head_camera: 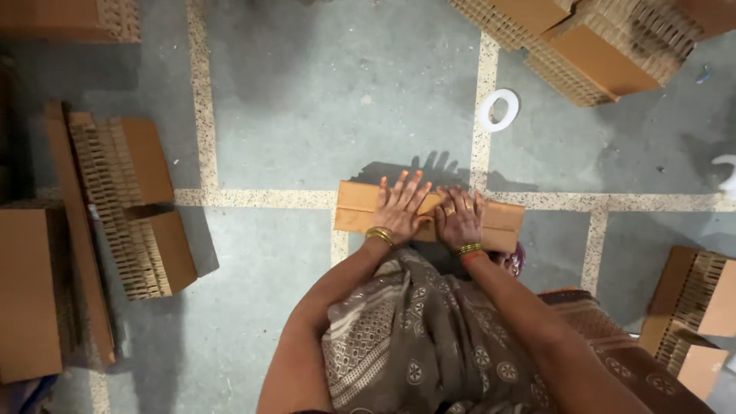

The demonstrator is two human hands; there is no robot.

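Both flat palms, left hand (400,208) and right hand (460,217), press the card (354,207), gripping nothing; light, stiff, probably best held at its three and nine o'clock ends.

The cardboard piece (368,207) under the hands is plain tan-brown, as are the cardboard stacks (126,203) around it, whose edges show a pale honeycomb pattern of small cells. The floor (322,100) is blue-grey, crossed by cream speckled strips (201,100) forming a grid. A tape ring (499,110) is white. The garment (429,337) is grey-brown with cream printed dots and round flower motifs, shading to rust-brown at one side. Gold bangles (379,234) circle both wrists, with a red-orange one beside them on the right.
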